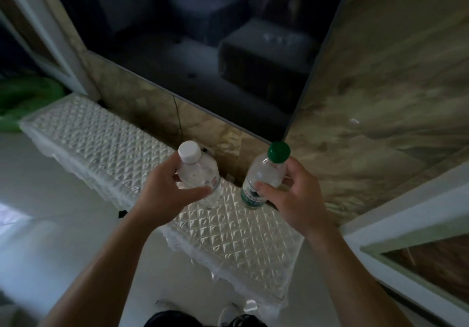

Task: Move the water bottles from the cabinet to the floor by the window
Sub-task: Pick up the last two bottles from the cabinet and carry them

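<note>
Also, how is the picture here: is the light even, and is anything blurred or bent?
Head view: dim overall, brightest on the pale floor; a glare spot on the marble wall; reflections in the dark screen; straight edges bow from the wide lens; white-capped bottle and green-capped bottle slightly soft.

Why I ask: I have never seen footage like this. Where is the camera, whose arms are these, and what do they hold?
No machine here: these are a person's two bare arms. The single picture comes from a wide-angle camera worn on the person's head, looking forward and down. The left hand grips a clear plastic bottle with a white cap. The right hand grips a clear plastic bottle with a green cap and green label. Both bottles are over a long low cabinet draped in a quilted white cover. Whether they stand on it or are lifted is unclear. Behind is a dark glossy panel on a marbled wall.
</note>
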Available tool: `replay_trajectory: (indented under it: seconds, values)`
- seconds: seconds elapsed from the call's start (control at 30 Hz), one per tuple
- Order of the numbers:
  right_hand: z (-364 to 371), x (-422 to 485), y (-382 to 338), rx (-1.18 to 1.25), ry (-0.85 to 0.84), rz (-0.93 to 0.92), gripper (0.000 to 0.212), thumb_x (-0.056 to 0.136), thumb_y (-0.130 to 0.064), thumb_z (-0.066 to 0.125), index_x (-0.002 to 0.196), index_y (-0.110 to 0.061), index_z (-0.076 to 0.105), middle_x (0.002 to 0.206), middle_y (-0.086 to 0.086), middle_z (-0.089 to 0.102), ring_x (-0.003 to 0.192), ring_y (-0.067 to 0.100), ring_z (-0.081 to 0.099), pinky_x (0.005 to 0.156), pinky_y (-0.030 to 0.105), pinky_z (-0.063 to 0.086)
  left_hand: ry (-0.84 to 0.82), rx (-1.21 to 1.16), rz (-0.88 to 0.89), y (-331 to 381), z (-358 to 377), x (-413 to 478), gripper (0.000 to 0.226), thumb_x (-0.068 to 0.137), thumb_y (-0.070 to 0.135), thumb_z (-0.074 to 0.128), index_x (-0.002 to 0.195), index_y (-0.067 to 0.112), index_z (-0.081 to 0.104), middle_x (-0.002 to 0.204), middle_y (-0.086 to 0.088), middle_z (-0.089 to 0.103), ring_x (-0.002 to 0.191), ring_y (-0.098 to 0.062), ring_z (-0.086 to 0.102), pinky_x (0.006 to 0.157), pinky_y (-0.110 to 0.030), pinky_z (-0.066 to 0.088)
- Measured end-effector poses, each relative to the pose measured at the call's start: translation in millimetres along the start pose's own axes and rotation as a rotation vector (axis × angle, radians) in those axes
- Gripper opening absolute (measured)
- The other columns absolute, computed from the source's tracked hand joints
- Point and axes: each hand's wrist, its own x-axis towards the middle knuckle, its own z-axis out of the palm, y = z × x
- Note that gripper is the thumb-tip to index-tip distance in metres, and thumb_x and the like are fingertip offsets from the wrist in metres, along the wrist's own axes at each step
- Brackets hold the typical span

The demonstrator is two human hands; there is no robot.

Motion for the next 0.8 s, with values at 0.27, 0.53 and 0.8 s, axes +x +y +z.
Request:
replay_trajectory:
  seconds: [0.27,0.53,0.8]
  values:
    - [77,10,-42,0.001,-0.164,-0.064,0.036,0.073,-0.025,0.082,0.102,-0.035,0.063,0.094,-0.01,0.071,0.087,0.006,0.068,0.074,0.028,0.058,0.153,-0.049,-0.036,-42,-73,-27,0.066,0.056,0.038,0.087,0.115,0.036,0.057,0.096,0.018,0.065,0.088,-0.002,0.064,0.077,-0.027,0.054]
    - [177,6,-88,0.009,-0.284,-0.101,0.042,0.071,-0.039,0.078,0.109,-0.04,0.06,0.102,-0.012,0.07,0.097,0.009,0.067,0.085,0.044,0.058,0.247,-0.09,-0.103,-85,-166,-63,0.06,0.06,0.021,0.089,0.101,0.047,0.054,0.095,0.02,0.065,0.088,0.005,0.063,0.073,-0.021,0.055]
    - [278,-3,-131,-0.014,-0.318,-0.165,0.045,0.069,-0.045,0.076,0.111,-0.04,0.06,0.105,-0.012,0.069,0.1,0.011,0.066,0.086,0.047,0.056,0.315,-0.12,-0.14,-143,-253,-96,0.066,0.06,0.015,0.09,0.118,0.024,0.059,0.1,0.01,0.068,0.086,-0.001,0.066,0.069,-0.01,0.049]
